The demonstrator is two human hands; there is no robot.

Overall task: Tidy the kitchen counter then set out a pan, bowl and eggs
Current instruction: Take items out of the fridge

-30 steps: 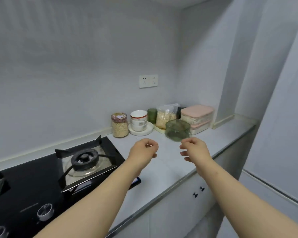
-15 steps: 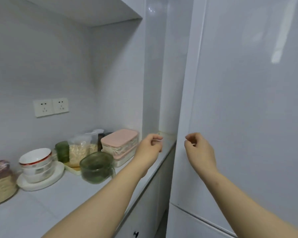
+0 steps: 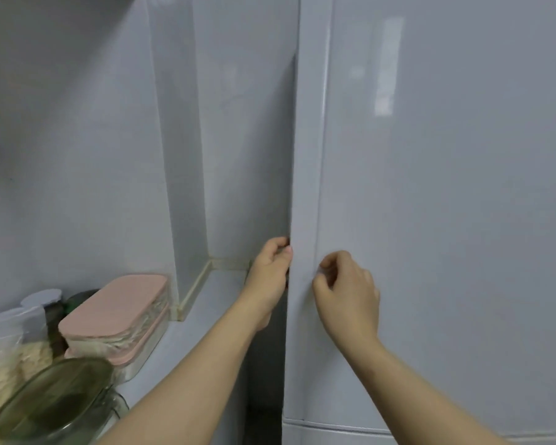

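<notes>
A tall pale grey fridge door (image 3: pixel 430 187) fills the right half of the head view and is closed. My left hand (image 3: pixel 272 271) is at the door's left edge at about counter height, its fingers curled into the gap beside the door and its thumb on the front. My right hand (image 3: pixel 347 290) hovers close to the door's front face, just right of that edge, with fingers curled and nothing in them. A green glass bowl (image 3: pixel 55 403) stands on the counter at the lower left. No pan or eggs are in view.
The grey counter (image 3: pixel 206 300) runs into a corner beside the fridge. On it stand two stacked pink-lidded containers (image 3: pixel 116 303), a clear bag of oats (image 3: pixel 4 358) and a dark jar behind them. A seam marks a lower fridge door (image 3: pixel 334 436).
The view has swung right from the stove and counter to the fridge. Both hands moved forward to the door; my left hand now grips its left edge.
</notes>
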